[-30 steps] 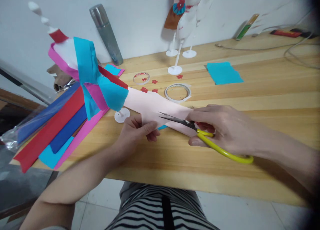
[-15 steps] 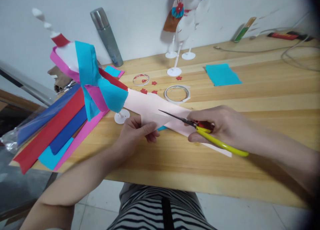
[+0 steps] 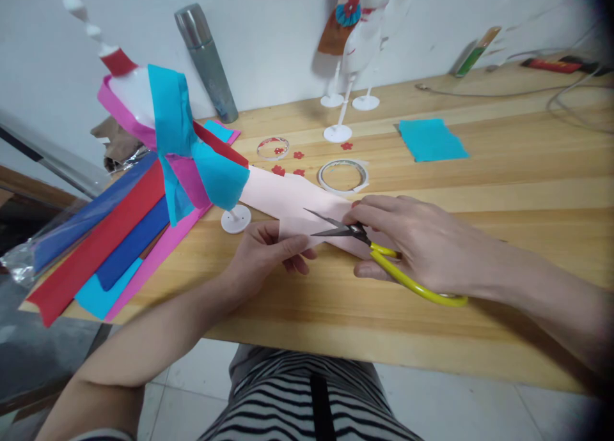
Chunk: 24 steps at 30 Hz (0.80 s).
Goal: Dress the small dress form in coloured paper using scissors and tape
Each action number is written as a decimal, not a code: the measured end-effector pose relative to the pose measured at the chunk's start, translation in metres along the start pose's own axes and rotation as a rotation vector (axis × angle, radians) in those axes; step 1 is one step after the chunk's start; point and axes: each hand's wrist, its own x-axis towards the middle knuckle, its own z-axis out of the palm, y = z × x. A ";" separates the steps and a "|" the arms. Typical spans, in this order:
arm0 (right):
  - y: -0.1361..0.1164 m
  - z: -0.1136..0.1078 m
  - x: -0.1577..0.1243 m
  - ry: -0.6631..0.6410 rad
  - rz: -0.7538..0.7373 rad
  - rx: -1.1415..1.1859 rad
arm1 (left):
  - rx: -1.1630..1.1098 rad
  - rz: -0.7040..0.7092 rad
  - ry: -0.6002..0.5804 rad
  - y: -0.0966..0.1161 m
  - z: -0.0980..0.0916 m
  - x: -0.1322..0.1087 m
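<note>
My left hand pinches the near edge of a small pale pink paper piece between thumb and fingers. A longer pale pink paper strip lies behind it on the table. In my right hand are scissors with yellow handles. Their blades are spread, the lower one close to my left thumb and the upper one over the pink paper. Left of my hands stands a white doll form wrapped in turquoise, magenta and red paper, on a round white base.
Red paper flowers and a tape roll lie beyond the pink strip. A turquoise sheet is at the right. Rolled coloured papers cover the left end. At the back are a flask, more doll forms and a cable.
The scissors have opened from nearly closed blades, and my right hand has turned slightly with them. My left hand keeps its pinch on the pink paper. The whole view has shifted a little.
</note>
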 end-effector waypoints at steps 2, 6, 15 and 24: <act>0.002 0.000 -0.001 0.019 -0.009 0.000 | -0.003 0.003 0.000 0.000 0.000 0.000; 0.000 -0.001 -0.001 -0.007 -0.025 -0.006 | 0.007 -0.001 0.011 -0.001 0.000 0.000; 0.001 -0.002 0.000 -0.054 0.013 -0.019 | 0.041 0.028 0.053 0.000 0.002 -0.001; 0.004 0.000 -0.001 -0.029 -0.003 -0.046 | 0.054 0.039 0.043 0.001 0.002 -0.001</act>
